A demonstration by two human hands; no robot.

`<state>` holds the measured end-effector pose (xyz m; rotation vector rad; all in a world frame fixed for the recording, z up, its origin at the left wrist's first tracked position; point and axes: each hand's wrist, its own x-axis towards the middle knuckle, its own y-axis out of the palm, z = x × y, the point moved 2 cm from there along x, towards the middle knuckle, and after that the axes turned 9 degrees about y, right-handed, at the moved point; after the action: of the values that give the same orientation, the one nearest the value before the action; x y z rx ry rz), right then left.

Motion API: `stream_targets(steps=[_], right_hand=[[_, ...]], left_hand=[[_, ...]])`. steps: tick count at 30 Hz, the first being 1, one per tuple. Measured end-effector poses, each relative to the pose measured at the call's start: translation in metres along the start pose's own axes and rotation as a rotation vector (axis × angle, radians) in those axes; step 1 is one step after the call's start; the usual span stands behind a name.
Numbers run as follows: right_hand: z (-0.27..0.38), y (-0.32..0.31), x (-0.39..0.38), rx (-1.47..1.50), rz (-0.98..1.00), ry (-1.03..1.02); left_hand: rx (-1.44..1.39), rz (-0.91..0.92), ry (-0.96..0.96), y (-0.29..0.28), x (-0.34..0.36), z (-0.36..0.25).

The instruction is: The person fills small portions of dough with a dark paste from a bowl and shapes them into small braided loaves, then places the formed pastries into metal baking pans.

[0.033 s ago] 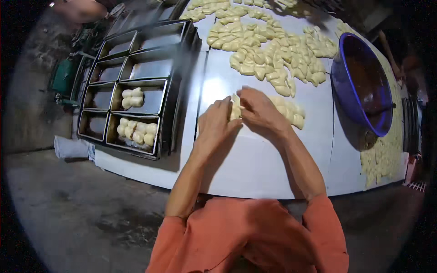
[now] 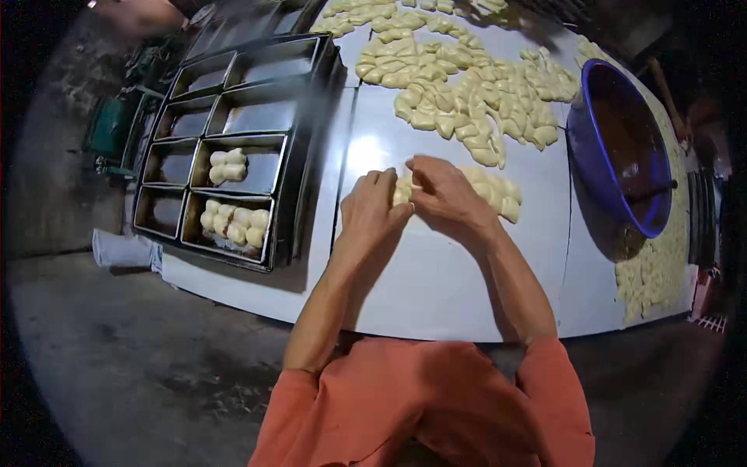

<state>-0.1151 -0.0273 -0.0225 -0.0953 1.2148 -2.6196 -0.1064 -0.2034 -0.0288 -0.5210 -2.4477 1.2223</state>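
Observation:
My left hand (image 2: 369, 208) and my right hand (image 2: 447, 191) meet over the white table. Between them is a small piece of pale dough (image 2: 402, 191), mostly covered by my fingers. The fingers of both hands are curled in on it, thumbs toward each other. Just beyond my right hand, a row of dough pieces (image 2: 498, 193) lies on the table, partly hidden by that hand. Farther back spreads a large group of cut dough pieces (image 2: 467, 101).
To the left stand black rectangular baking tins (image 2: 282, 167); the two nearest right-hand ones hold dough rolls (image 2: 236, 224). A purple basin (image 2: 580, 132) with brown inside stands at the right, a flat sheet of dough pieces (image 2: 650, 276) near it. A white sack (image 2: 124, 251) is at the left.
The fingers of my right hand have drawn down a little over the dough. A pale dough edge that stood up between my hands has folded down.

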Motion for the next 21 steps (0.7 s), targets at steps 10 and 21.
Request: stream_targets(steps=[10,21], right_hand=[[-0.019,0.01,-0.022,0.924,0.221,0.467],[-0.01,-0.027,-0.04,1.072,-0.059,0.551]], left_hand=[[-0.291,0.063,-0.126,0.001,-0.011,0.013],[-0.034,-0.082,0.151,0.015,-0.022,0.027]])
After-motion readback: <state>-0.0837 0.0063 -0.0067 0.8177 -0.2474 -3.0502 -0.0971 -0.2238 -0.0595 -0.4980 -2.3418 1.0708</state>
